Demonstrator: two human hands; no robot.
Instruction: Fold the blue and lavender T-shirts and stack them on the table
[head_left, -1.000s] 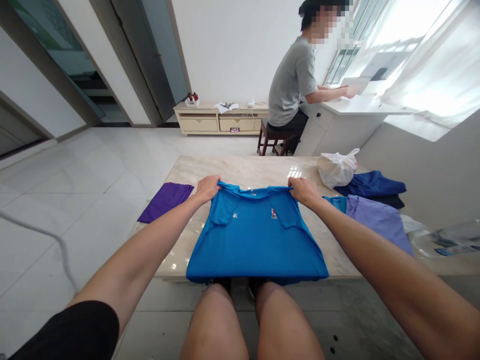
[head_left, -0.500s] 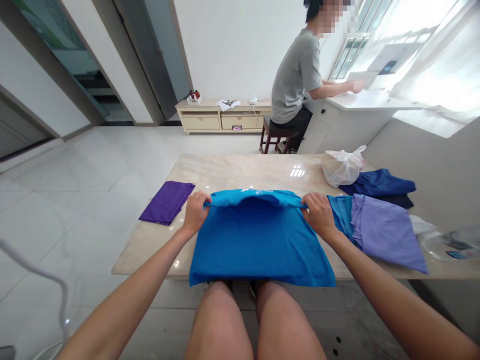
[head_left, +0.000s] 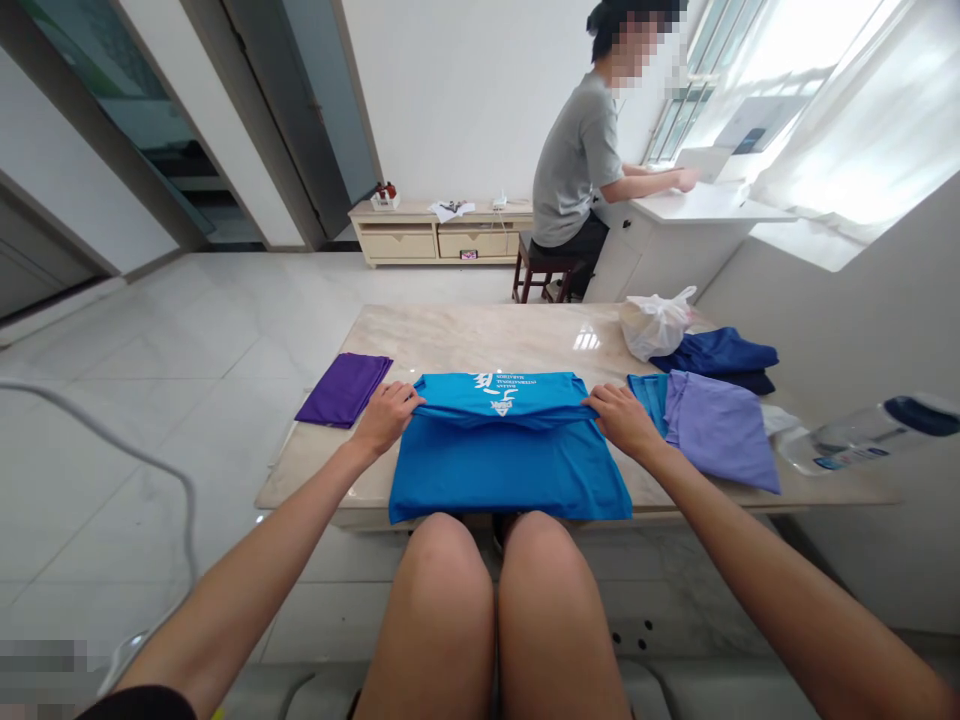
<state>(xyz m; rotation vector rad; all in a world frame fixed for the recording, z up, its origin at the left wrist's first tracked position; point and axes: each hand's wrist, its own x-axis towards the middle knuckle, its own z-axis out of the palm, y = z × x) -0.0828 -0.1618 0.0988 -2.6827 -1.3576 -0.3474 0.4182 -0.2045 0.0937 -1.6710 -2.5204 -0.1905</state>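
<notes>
A bright blue T-shirt (head_left: 510, 465) lies in front of me on the marble-look table, its far part folded over toward me so that white lettering faces up. My left hand (head_left: 390, 412) is closed on the left end of the fold, fingers pinching the cloth. On the opposite end, my right hand (head_left: 619, 415) pinches the same fold. The shirt's lower part lies flat and reaches the near table edge. Left of my left hand is a folded purple cloth (head_left: 343, 390). Beside my right hand are a lavender garment (head_left: 720, 430) and a blue one (head_left: 651, 398).
The table (head_left: 480, 335) also bears a white plastic bag (head_left: 656, 325), dark blue clothing (head_left: 720, 355) and a clear bottle (head_left: 855, 440) on the right. Beyond it, a person in a grey shirt (head_left: 576, 165) sits on a stool at a white desk. A grey cable (head_left: 157, 460) hangs at left.
Both hands have brought the shirt's raised edge down toward me, so the fold lies flatter and more white print shows. The view has shifted, bringing more of the bottle into sight.
</notes>
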